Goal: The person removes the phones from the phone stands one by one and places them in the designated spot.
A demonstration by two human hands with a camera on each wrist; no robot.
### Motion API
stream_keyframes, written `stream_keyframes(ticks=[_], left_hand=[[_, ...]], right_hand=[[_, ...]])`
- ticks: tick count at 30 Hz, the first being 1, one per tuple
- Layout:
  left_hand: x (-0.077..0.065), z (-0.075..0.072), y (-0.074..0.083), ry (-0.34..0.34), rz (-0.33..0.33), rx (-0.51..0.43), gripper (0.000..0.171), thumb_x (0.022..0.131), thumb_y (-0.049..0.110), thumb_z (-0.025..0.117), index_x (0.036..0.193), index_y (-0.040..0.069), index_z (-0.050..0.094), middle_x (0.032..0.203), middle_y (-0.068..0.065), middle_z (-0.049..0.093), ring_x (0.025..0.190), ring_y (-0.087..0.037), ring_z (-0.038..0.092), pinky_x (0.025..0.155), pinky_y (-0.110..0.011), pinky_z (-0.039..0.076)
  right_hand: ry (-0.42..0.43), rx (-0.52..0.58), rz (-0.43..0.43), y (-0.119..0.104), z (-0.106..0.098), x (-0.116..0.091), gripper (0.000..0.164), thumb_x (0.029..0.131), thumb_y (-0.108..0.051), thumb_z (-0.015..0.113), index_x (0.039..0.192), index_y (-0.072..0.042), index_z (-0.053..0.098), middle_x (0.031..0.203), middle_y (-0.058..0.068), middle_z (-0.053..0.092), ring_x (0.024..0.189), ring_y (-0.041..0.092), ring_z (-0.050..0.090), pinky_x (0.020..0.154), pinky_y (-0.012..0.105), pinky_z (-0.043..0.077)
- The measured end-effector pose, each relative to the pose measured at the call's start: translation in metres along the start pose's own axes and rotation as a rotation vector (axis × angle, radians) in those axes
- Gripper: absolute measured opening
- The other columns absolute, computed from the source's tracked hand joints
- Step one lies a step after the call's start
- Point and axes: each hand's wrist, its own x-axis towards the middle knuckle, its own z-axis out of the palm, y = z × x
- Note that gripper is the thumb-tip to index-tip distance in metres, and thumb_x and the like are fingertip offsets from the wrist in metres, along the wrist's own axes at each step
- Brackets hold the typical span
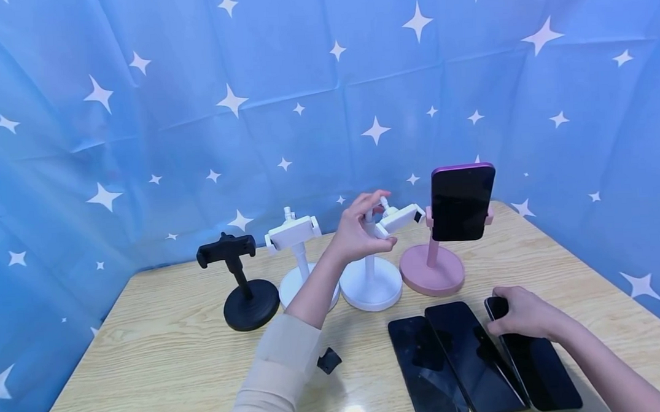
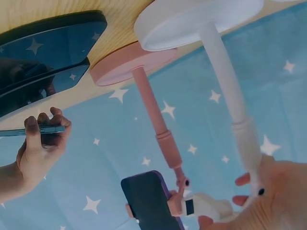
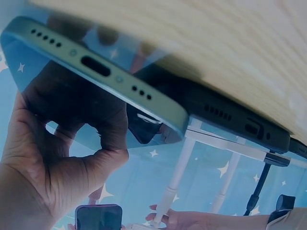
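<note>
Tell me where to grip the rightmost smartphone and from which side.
Pinch the rightmost smartphone across its long edges near the far end, ideally from above: it is thin, and there its left edge stands apart from the neighbouring smartphone, while their near ends crowd together. The right hand holds that end.

A table (image 1: 159, 336) (pale wood) carries 4 phone stands (image 1: 250, 308) and 2 flat-lying phones (image 1: 475, 362).

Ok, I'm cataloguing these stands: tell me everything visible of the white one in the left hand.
The white stand looks like plastic. Its round base sits on the table; its post is upright, wider higher up. The clamp, a dark pad at one end, is slanted and holds no phone. The left hand grips the stand near its top. It stands between another white stand and the pink stand.
</note>
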Motion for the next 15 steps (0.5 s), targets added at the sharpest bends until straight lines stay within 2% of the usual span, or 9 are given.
stream_keyframes(ticks=[4, 7, 11, 15], left_hand=[[-0.0007, -0.0035, -0.0011, -0.02, -0.001, -0.009, 0.072, 0.063, -0.002, 0.076, 0.13, 0.007, 0.049, 0.124, -0.012, 0.05, 0.107, -0.025, 0.05, 0.083, -0.025, 0.048], [-0.0016, -0.0057, -0.0028, -0.029, -0.003, -0.044, 0.073, 0.063, -0.005, 0.075, 0.131, 0.006, 0.048, 0.126, -0.012, 0.05, 0.112, -0.02, 0.046, 0.089, -0.033, 0.047], [-0.0025, -0.0076, -0.0052, -0.036, 0.01, -0.137, 0.075, 0.062, -0.013, 0.071, 0.131, -0.002, 0.045, 0.132, -0.016, 0.046, 0.12, -0.02, 0.041, 0.099, -0.047, 0.037], [-0.0044, -0.0098, 0.0005, -0.045, 0.01, -0.207, 0.075, 0.062, -0.019, 0.063, 0.132, -0.01, 0.039, 0.136, -0.024, 0.039, 0.129, -0.028, 0.032, 0.105, -0.05, 0.026]], right_hand=[[-0.008, 0.015, -0.005, 0.0012, 0.0008, 0.0007, 0.024, 0.069, -0.012, 0.066, 0.081, -0.003, 0.047, 0.062, 0.001, 0.042, 0.052, 0.013, 0.042, 0.048, 0.025, 0.038], [-0.014, 0.031, -0.012, 0.0021, 0.001, 0.0018, 0.024, 0.069, -0.011, 0.067, 0.081, -0.003, 0.047, 0.062, 0.0, 0.041, 0.052, 0.013, 0.042, 0.048, 0.025, 0.038], [-0.025, 0.038, -0.019, 0.0029, 0.0006, 0.0037, 0.025, 0.069, -0.011, 0.067, 0.081, -0.003, 0.047, 0.062, 0.001, 0.041, 0.052, 0.013, 0.042, 0.047, 0.025, 0.038], [-0.033, 0.034, -0.012, 0.0036, -0.0001, 0.0055, 0.025, 0.068, -0.011, 0.066, 0.082, -0.002, 0.048, 0.063, 0.002, 0.043, 0.053, 0.015, 0.043, 0.048, 0.026, 0.038]])
